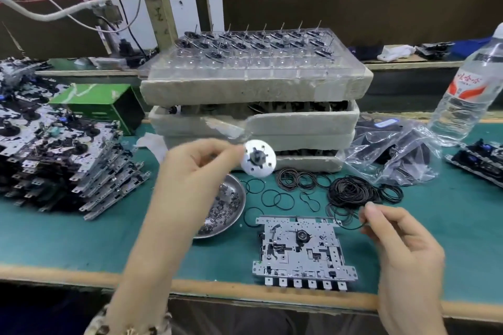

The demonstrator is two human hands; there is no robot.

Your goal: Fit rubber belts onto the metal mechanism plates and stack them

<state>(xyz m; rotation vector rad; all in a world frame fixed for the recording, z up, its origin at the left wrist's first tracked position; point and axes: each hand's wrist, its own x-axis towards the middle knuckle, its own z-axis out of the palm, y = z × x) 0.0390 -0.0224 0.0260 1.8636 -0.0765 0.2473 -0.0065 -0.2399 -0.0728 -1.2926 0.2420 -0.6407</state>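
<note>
Left hand [196, 160] was raised above the desk [163, 253], grip closed on a white flywheel disc [258, 162] pinched at its edge, dark hub facing the camera. Disc hung in the air in front of the foam trays [253, 122], over the far rim of the metal dish [226, 207].

Right hand [402, 236] sat low at the right, thumb and forefinger pinched on a thin rubber belt [353, 227] at the near edge of the belt pile [351, 193]. Other fingers curled in.

One metal mechanism plate [302, 250] lay flat on the green desk between the two hands, near the front edge, tab row toward the person. No belt visibly fitted on it; the held belt's loop reached just beside its upper right corner.

Loose belts [283, 198] were scattered behind the plate, between the dish and the pile. Dish held small dark washers or rings, too small to tell which.

Stack of plates [62, 160] stood at the left, several layers, fanned out, well apart from the single plate. More plates [479, 163] at the far right edge.

Clear tray [253, 62] on top of the foam stack held more flywheels on spindles, back rows filled. Plastic bags [394, 152] and a water bottle [468, 90] at right rear, a green box [100, 103] left of the foam trays.
</note>
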